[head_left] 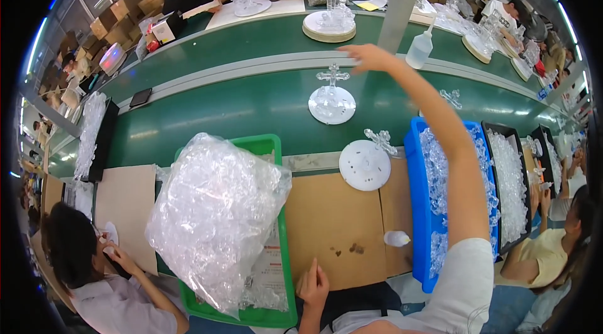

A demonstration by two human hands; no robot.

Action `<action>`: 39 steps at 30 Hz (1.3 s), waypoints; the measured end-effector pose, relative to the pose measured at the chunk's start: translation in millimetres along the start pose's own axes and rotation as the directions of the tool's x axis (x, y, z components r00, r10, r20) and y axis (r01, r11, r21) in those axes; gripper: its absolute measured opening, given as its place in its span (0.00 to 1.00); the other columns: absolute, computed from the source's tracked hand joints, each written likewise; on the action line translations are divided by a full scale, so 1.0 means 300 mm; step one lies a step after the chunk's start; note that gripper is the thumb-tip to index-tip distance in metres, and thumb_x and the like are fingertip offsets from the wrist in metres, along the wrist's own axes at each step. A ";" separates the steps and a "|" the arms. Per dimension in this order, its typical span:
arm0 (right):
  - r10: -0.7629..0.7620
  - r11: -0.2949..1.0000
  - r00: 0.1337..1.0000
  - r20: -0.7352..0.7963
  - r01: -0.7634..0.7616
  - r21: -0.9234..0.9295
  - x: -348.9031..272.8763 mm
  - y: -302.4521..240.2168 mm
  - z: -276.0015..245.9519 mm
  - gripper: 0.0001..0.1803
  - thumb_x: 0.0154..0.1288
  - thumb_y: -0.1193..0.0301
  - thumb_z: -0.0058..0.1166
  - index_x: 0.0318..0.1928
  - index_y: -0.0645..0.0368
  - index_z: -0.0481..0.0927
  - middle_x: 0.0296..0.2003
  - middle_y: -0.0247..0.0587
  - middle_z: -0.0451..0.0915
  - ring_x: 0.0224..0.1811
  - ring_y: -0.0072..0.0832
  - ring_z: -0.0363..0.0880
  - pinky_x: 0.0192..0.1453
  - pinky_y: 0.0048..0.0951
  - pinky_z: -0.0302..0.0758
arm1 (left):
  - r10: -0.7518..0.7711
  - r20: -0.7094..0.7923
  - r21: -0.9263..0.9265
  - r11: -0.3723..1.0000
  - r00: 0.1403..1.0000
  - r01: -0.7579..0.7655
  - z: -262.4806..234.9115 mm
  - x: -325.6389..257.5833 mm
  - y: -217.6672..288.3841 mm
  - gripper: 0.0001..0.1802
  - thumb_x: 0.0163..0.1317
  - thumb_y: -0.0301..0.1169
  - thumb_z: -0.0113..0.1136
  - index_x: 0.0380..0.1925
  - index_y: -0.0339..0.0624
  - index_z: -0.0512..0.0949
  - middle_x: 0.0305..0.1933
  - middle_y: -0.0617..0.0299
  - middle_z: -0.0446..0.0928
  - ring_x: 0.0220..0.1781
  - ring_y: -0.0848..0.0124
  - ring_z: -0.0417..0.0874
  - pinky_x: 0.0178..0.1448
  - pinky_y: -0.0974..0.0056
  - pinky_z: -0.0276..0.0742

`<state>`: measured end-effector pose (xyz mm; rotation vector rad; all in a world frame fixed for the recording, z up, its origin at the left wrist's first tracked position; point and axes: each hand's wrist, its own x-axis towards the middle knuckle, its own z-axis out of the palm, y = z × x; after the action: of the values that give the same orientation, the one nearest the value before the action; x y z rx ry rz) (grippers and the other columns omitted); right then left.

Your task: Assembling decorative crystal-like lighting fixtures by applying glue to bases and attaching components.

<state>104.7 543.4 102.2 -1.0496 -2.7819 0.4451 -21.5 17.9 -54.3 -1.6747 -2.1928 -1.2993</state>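
Meanwhile the right hand (367, 56) stretches far over the green belt (220, 114), fingers spread and holding nothing, past the clear crystal cross on its white disc (331, 103), while the left hand (314, 284) rests loosely curled on the desk (333, 221) edge for balance.

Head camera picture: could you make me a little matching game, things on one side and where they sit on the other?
Things:
1. right hand
2. left hand
3. white disc with a clear cross
4. bag of clear pieces

Places:
A. in the green tray
B. stretched out over the green belt
C. standing on the green belt
D. resting at the near edge of the brown board

Pairs: 1-B, 2-D, 3-C, 4-A
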 end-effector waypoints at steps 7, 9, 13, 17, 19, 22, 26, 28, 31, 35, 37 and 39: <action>0.798 0.501 0.595 0.095 -0.568 -0.653 -0.627 0.546 -0.218 0.37 0.30 0.50 0.72 0.44 0.56 0.81 0.44 0.49 0.80 0.48 0.42 0.78 0.53 0.37 0.73 | 0.020 -0.024 0.013 1.000 1.000 -0.020 0.008 0.008 0.021 0.11 0.53 0.21 0.58 0.38 0.36 0.80 0.14 0.59 0.68 0.13 0.63 0.69 0.17 0.62 0.64; 0.783 0.548 0.613 0.104 -0.603 -0.580 -0.699 0.569 -0.145 0.32 0.31 0.52 0.72 0.40 0.56 0.83 0.42 0.48 0.81 0.46 0.42 0.79 0.51 0.37 0.75 | 0.016 -0.027 0.043 0.999 1.000 -0.014 -0.007 0.000 0.009 0.11 0.53 0.21 0.58 0.38 0.36 0.80 0.14 0.60 0.68 0.13 0.63 0.69 0.17 0.62 0.64; 0.774 0.551 0.622 -0.120 -0.754 -0.358 -0.753 0.520 -0.189 0.19 0.38 0.64 0.65 0.35 0.56 0.83 0.34 0.45 0.83 0.39 0.38 0.81 0.43 0.38 0.77 | 0.038 -0.037 0.060 0.998 0.999 -0.035 -0.005 -0.022 -0.003 0.11 0.53 0.22 0.58 0.38 0.35 0.80 0.14 0.59 0.68 0.13 0.63 0.69 0.18 0.61 0.65; 0.523 0.633 0.723 -0.451 -0.684 -0.362 -0.822 0.392 -0.462 0.19 0.42 0.64 0.63 0.39 0.55 0.82 0.32 0.46 0.82 0.35 0.40 0.81 0.40 0.37 0.76 | 0.068 -0.093 -0.007 0.998 0.993 -0.069 0.028 -0.022 -0.013 0.10 0.54 0.25 0.58 0.37 0.38 0.80 0.16 0.59 0.70 0.16 0.63 0.72 0.20 0.61 0.68; 0.300 0.815 0.815 -0.496 -0.489 -0.311 -0.748 0.129 -0.523 0.18 0.44 0.65 0.63 0.38 0.58 0.82 0.33 0.48 0.82 0.33 0.41 0.81 0.39 0.35 0.75 | 0.018 0.015 0.035 0.999 1.000 -0.019 -0.023 -0.015 0.000 0.10 0.53 0.25 0.60 0.37 0.40 0.80 0.20 0.59 0.73 0.20 0.63 0.75 0.24 0.61 0.71; 0.163 0.948 0.952 -0.260 -0.224 -0.226 -0.635 -0.371 -0.442 0.16 0.45 0.69 0.64 0.38 0.59 0.82 0.29 0.47 0.81 0.31 0.39 0.81 0.38 0.34 0.74 | -0.035 0.105 0.032 0.999 0.994 0.032 -0.108 0.009 0.049 0.11 0.51 0.23 0.60 0.37 0.41 0.81 0.25 0.56 0.75 0.26 0.63 0.78 0.29 0.63 0.74; -0.362 0.898 0.932 -0.009 0.346 -0.271 -0.584 -0.714 -0.083 0.13 0.47 0.67 0.62 0.36 0.56 0.82 0.33 0.45 0.82 0.35 0.42 0.79 0.39 0.36 0.74 | 0.060 0.333 -0.353 0.933 0.941 0.065 -0.320 0.044 0.153 0.12 0.51 0.25 0.61 0.38 0.43 0.80 0.36 0.55 0.76 0.35 0.59 0.79 0.36 0.62 0.77; -0.230 0.884 0.946 0.230 0.302 -0.357 -0.557 -0.785 0.074 0.12 0.47 0.66 0.62 0.36 0.51 0.82 0.31 0.41 0.81 0.36 0.42 0.79 0.40 0.39 0.74 | 0.073 0.300 -0.217 0.976 0.951 -0.006 -0.414 0.117 0.146 0.14 0.51 0.25 0.59 0.40 0.41 0.78 0.43 0.53 0.75 0.41 0.55 0.78 0.43 0.60 0.77; -0.220 0.875 0.918 0.329 0.335 -0.350 -0.519 -0.827 0.216 0.17 0.48 0.68 0.62 0.42 0.48 0.79 0.31 0.39 0.81 0.38 0.42 0.78 0.41 0.39 0.74 | -0.099 0.419 0.292 0.956 0.903 -0.031 -0.436 0.172 -0.020 0.15 0.51 0.22 0.53 0.41 0.36 0.75 0.47 0.49 0.74 0.49 0.53 0.76 0.52 0.56 0.74; -0.347 0.928 0.937 0.044 0.350 -0.126 -0.563 -0.858 0.169 0.29 0.49 0.69 0.61 0.55 0.44 0.72 0.42 0.40 0.78 0.42 0.41 0.77 0.45 0.37 0.74 | -0.066 0.348 0.289 0.957 0.935 -0.040 -0.418 0.143 -0.260 0.13 0.50 0.23 0.50 0.37 0.30 0.75 0.44 0.44 0.74 0.45 0.51 0.77 0.50 0.55 0.74; -0.306 0.943 0.951 0.036 0.308 -0.129 -0.615 -0.883 0.102 0.29 0.50 0.69 0.61 0.56 0.44 0.72 0.44 0.40 0.77 0.44 0.41 0.76 0.46 0.37 0.74 | -0.115 0.286 0.109 0.990 0.951 0.087 -0.414 0.145 -0.277 0.12 0.49 0.22 0.50 0.34 0.28 0.75 0.42 0.44 0.74 0.43 0.49 0.78 0.48 0.54 0.74; -0.262 0.956 0.965 0.022 0.263 -0.130 -0.680 -0.905 0.053 0.30 0.50 0.69 0.60 0.57 0.43 0.71 0.47 0.40 0.75 0.45 0.40 0.76 0.47 0.36 0.74 | -0.024 0.385 0.457 0.873 0.922 -0.168 -0.416 0.158 -0.263 0.08 0.49 0.22 0.51 0.29 0.31 0.76 0.37 0.45 0.75 0.40 0.49 0.79 0.42 0.53 0.76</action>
<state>84.4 210.7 169.5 -0.6838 -2.9310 0.2320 -155.5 -32.2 5.8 -1.8746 -2.3495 -0.3550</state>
